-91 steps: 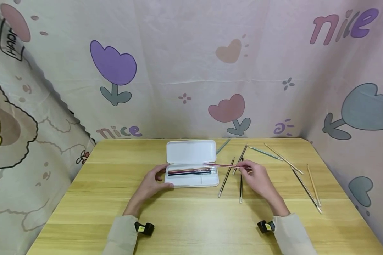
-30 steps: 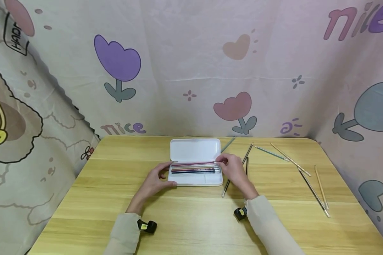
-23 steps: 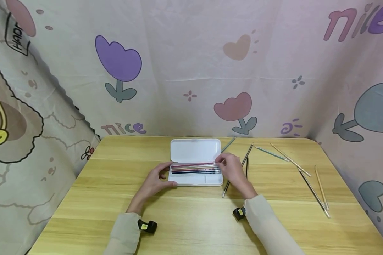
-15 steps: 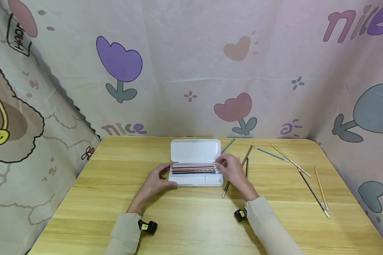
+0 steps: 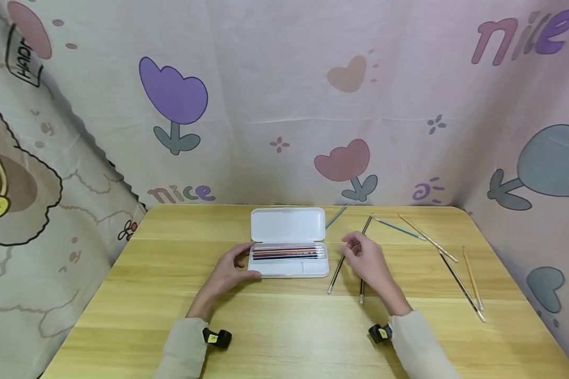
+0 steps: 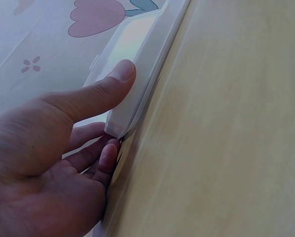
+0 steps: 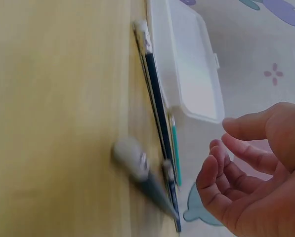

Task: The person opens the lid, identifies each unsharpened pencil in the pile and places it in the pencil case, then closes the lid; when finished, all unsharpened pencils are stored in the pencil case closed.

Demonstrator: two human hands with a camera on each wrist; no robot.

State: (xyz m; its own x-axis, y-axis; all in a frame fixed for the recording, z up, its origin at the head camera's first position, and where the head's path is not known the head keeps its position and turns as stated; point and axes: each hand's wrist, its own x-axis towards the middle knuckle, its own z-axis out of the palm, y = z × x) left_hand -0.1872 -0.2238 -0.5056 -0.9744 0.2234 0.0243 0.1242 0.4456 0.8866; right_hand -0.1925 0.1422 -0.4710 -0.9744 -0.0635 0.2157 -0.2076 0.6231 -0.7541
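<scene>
A white pencil case (image 5: pixel 275 269) lies on the table with its lid (image 5: pixel 287 225) folded back. Several pencils (image 5: pixel 286 252) lie side by side in its rear compartment, white eraser ends to the right. My left hand (image 5: pixel 226 270) grips the case's left end, thumb (image 6: pixel 121 71) over the front corner and fingers round the side. Right of the case, my right hand (image 5: pixel 367 259) hovers above loose pencils with nothing in its loosely curled fingers. Below it lie a dark pencil (image 5: pixel 335 276) and a second dark pencil (image 5: pixel 362 289), partly hidden by the hand.
Another dark pencil (image 5: pixel 368 223) and a teal pencil (image 5: pixel 400 229) lie at the back. Further right are a yellow pencil (image 5: pixel 427 237), a black pencil (image 5: pixel 460 284) and a second yellow pencil (image 5: pixel 472 279). A blue-green pencil (image 5: pixel 336 216) rests behind the case. A patterned cloth (image 5: pixel 246 105) hangs behind the table.
My right hand carried a dark red pencil left into the case, laid it with the others and let go. It has since drawn back to the right. My left hand keeps its grip.
</scene>
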